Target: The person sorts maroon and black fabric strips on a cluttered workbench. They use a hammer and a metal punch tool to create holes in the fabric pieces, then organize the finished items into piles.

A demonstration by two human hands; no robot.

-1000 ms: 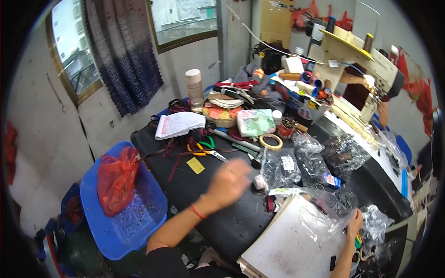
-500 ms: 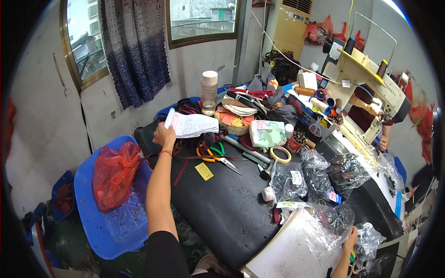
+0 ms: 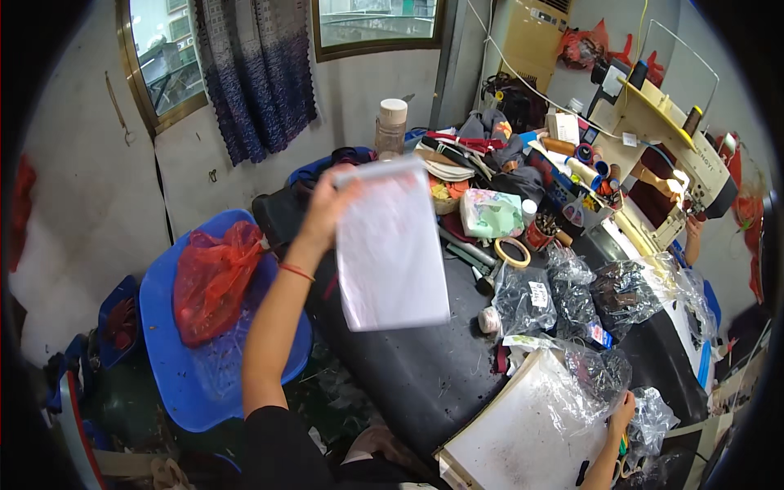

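Observation:
My left hand (image 3: 329, 209) grips a notepad of white paper (image 3: 392, 253) by its top edge. The pad hangs over the black table, slightly blurred, with a pale side showing. Low on the right, my right hand (image 3: 622, 412) is closed at the right edge of a stained white board (image 3: 523, 420). Whatever its fingers hold is hidden. A clear plastic bag (image 3: 600, 380) lies on the board just beside that hand. Green- and orange-handled tools (image 3: 624, 449) show partly next to the right wrist.
A blue tub (image 3: 175, 367) with a red plastic bag (image 3: 216, 282) stands at left. Beyond the pad are a bottle (image 3: 390, 135), a tissue pack (image 3: 492, 214) and a tape roll (image 3: 512, 252). Another person's hand (image 3: 673, 189) is by the sewing machine (image 3: 661, 147).
My left hand has lifted the notepad off the cluttered far side and brought it nearer and right, now hanging upright. It covers the scissors and yellow card. The right hand stays at the board's edge.

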